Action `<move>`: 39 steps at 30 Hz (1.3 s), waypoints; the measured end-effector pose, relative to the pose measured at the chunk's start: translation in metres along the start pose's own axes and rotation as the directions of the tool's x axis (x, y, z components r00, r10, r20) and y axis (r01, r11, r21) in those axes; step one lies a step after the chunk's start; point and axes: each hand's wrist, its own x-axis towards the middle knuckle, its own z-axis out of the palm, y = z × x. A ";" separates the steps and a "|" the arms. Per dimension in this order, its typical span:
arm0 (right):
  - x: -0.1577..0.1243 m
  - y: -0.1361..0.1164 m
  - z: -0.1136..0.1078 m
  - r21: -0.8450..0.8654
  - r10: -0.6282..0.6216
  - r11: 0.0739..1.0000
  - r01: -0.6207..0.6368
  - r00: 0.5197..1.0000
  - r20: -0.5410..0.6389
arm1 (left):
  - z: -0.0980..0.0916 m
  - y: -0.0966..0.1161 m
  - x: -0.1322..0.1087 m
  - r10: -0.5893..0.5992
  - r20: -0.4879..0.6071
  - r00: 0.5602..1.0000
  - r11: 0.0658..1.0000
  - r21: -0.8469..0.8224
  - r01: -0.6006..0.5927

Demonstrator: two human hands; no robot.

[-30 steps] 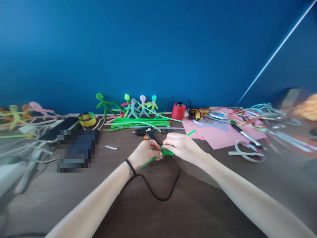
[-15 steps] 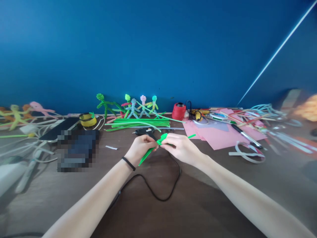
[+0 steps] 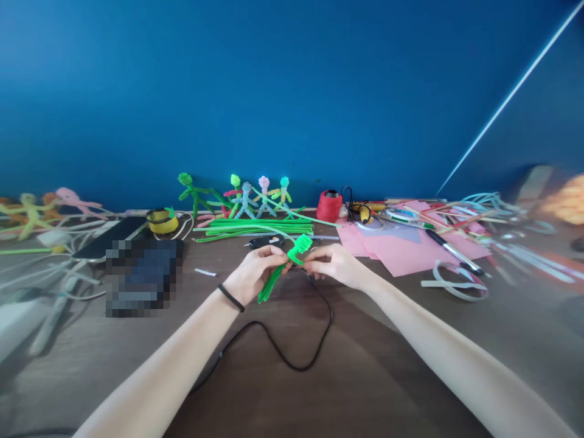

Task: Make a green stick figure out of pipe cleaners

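Between my hands is a bright green pipe cleaner figure [image 3: 300, 246], with a coiled head at the top and loose stems hanging down to the left. My left hand [image 3: 260, 267], with a black band at the wrist, pinches it just below the head. On the other side my right hand [image 3: 335, 264] has thumb and fingers closed at the figure's right edge, on a green stem there. Just behind my left hand lies a black glue gun [image 3: 267, 242], partly hidden. A bundle of green pipe cleaners [image 3: 255, 228] lies beyond it.
Several finished pipe cleaner figures [image 3: 246, 198] lean on the blue wall. A red thread spool [image 3: 329, 207], pink paper [image 3: 401, 255] and a pen [image 3: 454, 250] lie right. Left are a blurred dark phone [image 3: 148, 277] and yellow tape [image 3: 163, 222]. A black cord [image 3: 296, 368] loops in front.
My right hand has shifted slightly right, off the coiled head, which now shows fully. The green stem that stuck out behind my right hand no longer shows there.
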 end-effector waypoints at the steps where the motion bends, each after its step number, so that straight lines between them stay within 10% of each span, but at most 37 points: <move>1: 0.000 0.002 -0.002 0.042 0.033 0.998 -0.035 0.998 0.047 | 0.000 0.001 -0.001 0.001 0.026 1.000 1.000 0.006 -0.001; 15: 0.000 0.002 -0.008 -0.071 0.010 0.997 -0.007 0.999 0.040 | 0.000 0.003 -0.008 -0.221 0.269 0.937 0.947 0.288 0.141; 25: -0.004 -0.014 -0.003 -0.421 -0.248 0.874 0.242 0.968 0.043 | 0.002 -0.005 -0.005 -0.218 0.186 0.958 0.876 0.469 0.109; 39: -0.009 -0.022 0.011 -0.662 -0.484 0.656 0.364 0.875 0.001 | 0.007 -0.004 -0.004 -0.033 -0.054 0.998 0.949 0.311 0.049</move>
